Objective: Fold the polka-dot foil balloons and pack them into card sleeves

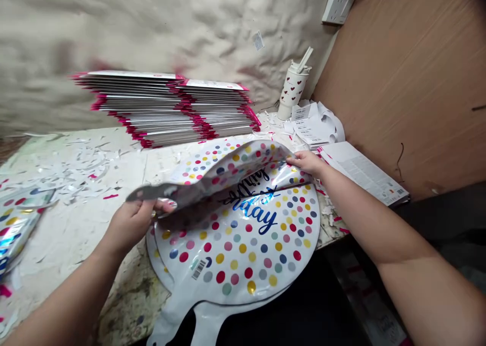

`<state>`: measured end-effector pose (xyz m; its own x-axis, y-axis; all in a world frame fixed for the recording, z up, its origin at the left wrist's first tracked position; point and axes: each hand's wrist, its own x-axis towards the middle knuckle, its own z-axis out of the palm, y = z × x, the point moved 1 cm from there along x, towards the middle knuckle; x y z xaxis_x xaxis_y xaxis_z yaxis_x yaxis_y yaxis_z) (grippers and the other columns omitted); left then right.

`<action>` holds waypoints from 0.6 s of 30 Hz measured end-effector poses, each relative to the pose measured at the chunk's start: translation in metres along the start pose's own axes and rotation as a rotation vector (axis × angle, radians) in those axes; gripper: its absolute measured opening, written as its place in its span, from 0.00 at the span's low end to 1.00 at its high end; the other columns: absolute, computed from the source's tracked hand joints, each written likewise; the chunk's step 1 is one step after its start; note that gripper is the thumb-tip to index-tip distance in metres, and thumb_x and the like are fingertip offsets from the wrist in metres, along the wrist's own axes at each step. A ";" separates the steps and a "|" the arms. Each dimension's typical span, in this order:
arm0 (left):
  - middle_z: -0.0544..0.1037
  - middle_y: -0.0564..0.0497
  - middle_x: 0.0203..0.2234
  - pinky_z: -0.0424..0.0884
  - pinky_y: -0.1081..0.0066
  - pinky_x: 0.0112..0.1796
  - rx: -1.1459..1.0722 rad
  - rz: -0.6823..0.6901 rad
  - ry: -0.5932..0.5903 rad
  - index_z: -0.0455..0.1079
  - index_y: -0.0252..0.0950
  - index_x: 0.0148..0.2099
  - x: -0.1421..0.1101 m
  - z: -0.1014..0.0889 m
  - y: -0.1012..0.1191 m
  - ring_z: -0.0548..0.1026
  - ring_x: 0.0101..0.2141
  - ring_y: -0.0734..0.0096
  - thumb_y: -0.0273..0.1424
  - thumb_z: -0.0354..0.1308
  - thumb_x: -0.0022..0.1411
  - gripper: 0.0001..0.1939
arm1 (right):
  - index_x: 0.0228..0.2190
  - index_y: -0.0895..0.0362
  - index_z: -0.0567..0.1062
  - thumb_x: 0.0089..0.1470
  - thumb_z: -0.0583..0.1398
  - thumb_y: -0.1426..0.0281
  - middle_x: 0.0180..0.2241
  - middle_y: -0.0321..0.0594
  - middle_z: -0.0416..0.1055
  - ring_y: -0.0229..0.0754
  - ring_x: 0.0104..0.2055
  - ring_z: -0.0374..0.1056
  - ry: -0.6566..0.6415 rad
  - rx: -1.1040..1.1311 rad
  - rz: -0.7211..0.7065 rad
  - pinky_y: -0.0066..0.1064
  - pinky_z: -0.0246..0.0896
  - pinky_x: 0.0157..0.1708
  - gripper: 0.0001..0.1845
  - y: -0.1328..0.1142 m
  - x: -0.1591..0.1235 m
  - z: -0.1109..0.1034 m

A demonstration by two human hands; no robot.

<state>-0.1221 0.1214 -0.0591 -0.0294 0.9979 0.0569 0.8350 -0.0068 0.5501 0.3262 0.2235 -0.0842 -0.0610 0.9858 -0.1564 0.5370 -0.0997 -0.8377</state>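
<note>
Pinching a dotted balloon (pixel 246 160), both hands (pixel 132 218) (pixel 308 163); behind, a tumbler (pixel 291 90), straw (pixel 305 59) inside.

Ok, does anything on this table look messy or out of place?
Yes. Paper scraps litter the table left of the dotted balloons, looking like uncleared trimmings. The pink-edged stack beyond also looks askew, its edges stepped unevenly.

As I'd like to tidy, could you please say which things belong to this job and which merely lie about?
Job:
held dotted balloon
balloons beneath it
probably pink-edged packs

Lying about:
heart-patterned tumbler
paper scraps
</note>
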 end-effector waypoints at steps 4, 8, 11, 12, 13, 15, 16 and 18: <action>0.75 0.44 0.42 0.69 0.66 0.42 -0.020 0.216 -0.114 0.67 0.34 0.43 -0.009 0.003 0.002 0.71 0.43 0.60 0.58 0.42 0.53 0.33 | 0.25 0.59 0.73 0.42 0.61 0.52 0.18 0.34 0.67 0.33 0.17 0.58 -0.011 -0.053 0.057 0.24 0.53 0.17 0.22 0.003 0.003 0.004; 0.77 0.49 0.36 0.70 0.70 0.37 0.167 0.051 0.043 0.70 0.37 0.41 -0.014 0.006 -0.001 0.73 0.38 0.63 0.51 0.47 0.56 0.25 | 0.28 0.58 0.74 0.44 0.59 0.51 0.20 0.35 0.68 0.34 0.20 0.59 0.042 -0.185 0.088 0.25 0.53 0.19 0.22 0.004 -0.004 0.004; 0.73 0.54 0.19 0.67 0.73 0.23 0.228 -0.108 0.072 0.70 0.36 0.37 -0.003 0.005 -0.001 0.72 0.23 0.68 0.48 0.43 0.60 0.23 | 0.28 0.57 0.73 0.39 0.63 0.51 0.23 0.35 0.68 0.37 0.25 0.62 0.137 -0.335 0.096 0.26 0.53 0.23 0.22 0.002 -0.003 0.005; 0.73 0.53 0.19 0.69 0.71 0.24 0.258 -0.101 0.082 0.70 0.34 0.40 0.001 0.004 0.003 0.72 0.24 0.66 0.48 0.45 0.59 0.23 | 0.28 0.57 0.73 0.37 0.63 0.51 0.24 0.36 0.69 0.38 0.27 0.63 0.163 -0.385 0.096 0.26 0.53 0.24 0.23 0.001 -0.002 0.006; 0.75 0.50 0.24 0.71 0.66 0.28 0.290 -0.086 0.105 0.68 0.32 0.45 0.004 0.005 0.008 0.74 0.28 0.62 0.46 0.46 0.59 0.24 | 0.28 0.56 0.73 0.36 0.63 0.50 0.25 0.36 0.69 0.39 0.29 0.63 0.182 -0.430 0.094 0.27 0.54 0.26 0.23 0.000 -0.002 0.006; 0.75 0.41 0.40 0.68 0.55 0.43 0.343 -0.013 0.150 0.60 0.29 0.55 0.004 0.011 0.024 0.72 0.43 0.53 0.43 0.46 0.60 0.28 | 0.29 0.56 0.72 0.37 0.62 0.49 0.27 0.37 0.70 0.42 0.31 0.64 0.194 -0.504 0.088 0.28 0.54 0.27 0.24 -0.003 0.000 0.005; 0.71 0.39 0.48 0.62 0.53 0.49 0.361 0.063 0.145 0.57 0.30 0.58 0.001 0.018 0.034 0.67 0.50 0.53 0.41 0.45 0.61 0.28 | 0.29 0.55 0.72 0.38 0.62 0.48 0.27 0.38 0.70 0.42 0.31 0.65 0.192 -0.534 0.085 0.29 0.55 0.28 0.24 -0.005 -0.001 0.003; 0.61 0.41 0.58 0.52 0.55 0.57 0.397 0.280 0.058 0.56 0.33 0.60 -0.009 0.038 0.053 0.56 0.58 0.55 0.42 0.44 0.62 0.28 | 0.30 0.56 0.72 0.41 0.60 0.47 0.28 0.41 0.71 0.46 0.32 0.66 0.200 -0.589 0.082 0.31 0.57 0.30 0.25 -0.013 -0.006 0.000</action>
<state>-0.0566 0.1141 -0.0615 0.2053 0.9559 0.2100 0.9599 -0.2385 0.1475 0.3191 0.2190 -0.0721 0.1284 0.9900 -0.0590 0.9103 -0.1412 -0.3892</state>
